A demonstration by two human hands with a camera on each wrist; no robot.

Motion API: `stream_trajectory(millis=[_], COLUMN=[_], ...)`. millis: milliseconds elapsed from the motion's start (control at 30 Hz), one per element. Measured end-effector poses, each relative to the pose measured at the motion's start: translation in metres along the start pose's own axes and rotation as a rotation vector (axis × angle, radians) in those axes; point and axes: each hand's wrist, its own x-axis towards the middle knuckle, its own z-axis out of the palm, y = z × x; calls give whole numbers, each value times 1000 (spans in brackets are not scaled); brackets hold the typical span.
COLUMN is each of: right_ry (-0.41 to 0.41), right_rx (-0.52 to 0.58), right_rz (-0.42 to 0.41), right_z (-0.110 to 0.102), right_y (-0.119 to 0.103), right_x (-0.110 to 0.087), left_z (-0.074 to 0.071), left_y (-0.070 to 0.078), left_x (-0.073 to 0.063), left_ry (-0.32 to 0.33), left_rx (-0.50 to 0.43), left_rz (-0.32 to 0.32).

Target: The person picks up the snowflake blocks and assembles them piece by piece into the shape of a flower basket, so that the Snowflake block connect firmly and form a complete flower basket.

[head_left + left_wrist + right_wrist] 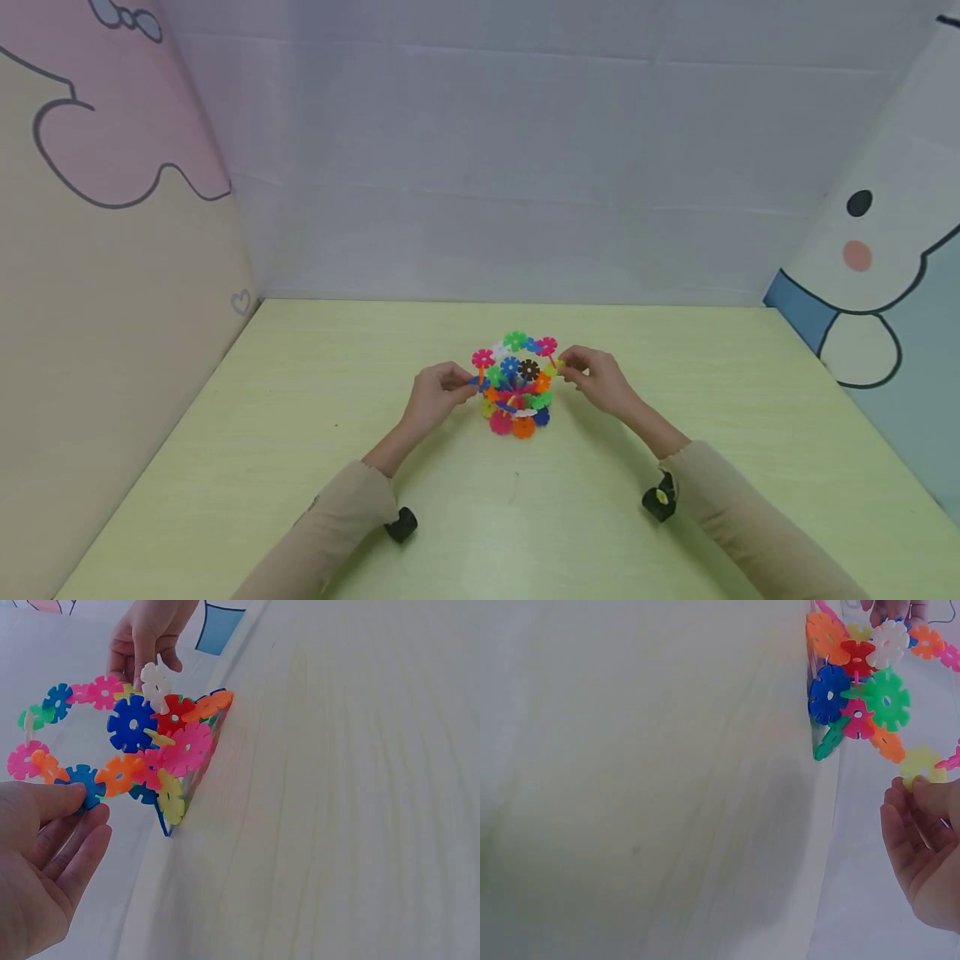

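Observation:
A basket-like build of interlocking plastic snowflake discs [517, 392] stands on the table, with a ring of discs arching over its top like a handle. In the left wrist view, my left hand [45, 855] pinches a blue disc [84, 786] on one side of the build between thumb and fingers. On the opposite side, my right hand [596, 379] pinches a yellow disc [922, 765]. Pink, orange, green, white and dark blue discs fill the body between both hands. The lower discs sit against the tabletop.
The pale wooden table [300, 433] spreads out around the build. Behind it hangs a plain light backdrop [480, 167], and cartoon-printed panels [127, 275] flank both sides. Dark wrist cameras [402, 525] hang below the sleeves.

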Motion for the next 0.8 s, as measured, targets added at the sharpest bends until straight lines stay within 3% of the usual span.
stream_trajectory(millis=[133, 300, 400, 800], right_ry=[0, -19, -26, -45], right_rx=[16, 16, 16, -40], right_rz=[12, 6, 1, -21], right_z=[2, 3, 3, 4], right_y=[1, 3, 3, 0], right_x=[2, 3, 3, 5], left_z=[-1, 1, 2, 5], left_y=[7, -15, -20, -18], left_x=[-2, 8, 11, 10], left_ry=[6, 10, 15, 24], left_rx=[-4, -33, -34, 0], left_rz=[16, -5, -3, 14])
